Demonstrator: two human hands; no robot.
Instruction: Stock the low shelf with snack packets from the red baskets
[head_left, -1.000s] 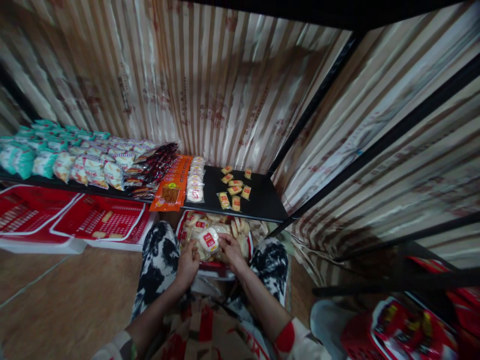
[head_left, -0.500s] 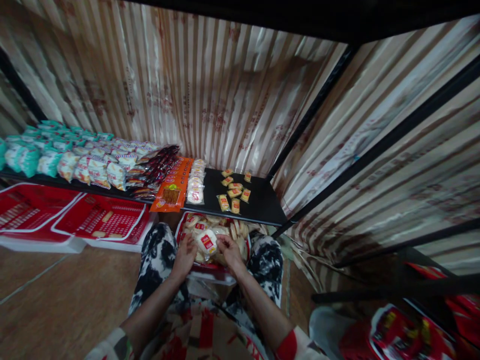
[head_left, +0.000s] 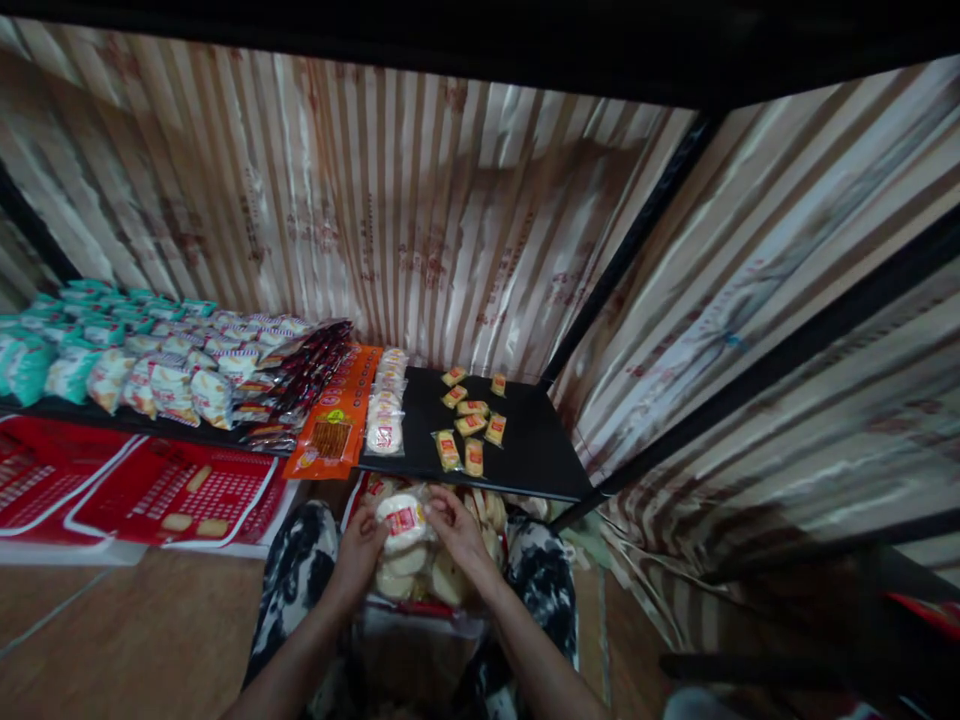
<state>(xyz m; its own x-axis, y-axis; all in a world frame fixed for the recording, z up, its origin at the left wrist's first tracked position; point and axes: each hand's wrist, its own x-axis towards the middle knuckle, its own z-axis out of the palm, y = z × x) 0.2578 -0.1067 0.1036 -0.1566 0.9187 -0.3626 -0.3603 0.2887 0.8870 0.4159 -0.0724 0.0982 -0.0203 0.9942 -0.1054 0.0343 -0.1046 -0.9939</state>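
Observation:
Between my two hands is a round white rice cracker packet (head_left: pixel 403 522) in clear wrap with a red label. My left hand (head_left: pixel 364 540) pinches its left edge, and my right hand (head_left: pixel 453 520) is closed on its right edge. Underneath, more round wrapped crackers (head_left: pixel 405 572) fill a red basket (head_left: pixel 420 607) between my knees. On the black shelf (head_left: pixel 420 425) just ahead stands a row of similar white packets (head_left: pixel 385 430), beside an orange snack bag (head_left: pixel 335 425).
Several small yellow packets (head_left: pixel 472 424) lie on the shelf's right part. White and teal snack packs (head_left: pixel 71 365) line its left part. A red basket (head_left: pixel 180 500) with a few biscuits sits at left. A black post (head_left: pixel 637 240) rises at the right.
The view has tilted up a little, so the shelf and baskets appear lower. Both hands still hold the packet, which has come nearer the shelf's front edge, its label turned more level.

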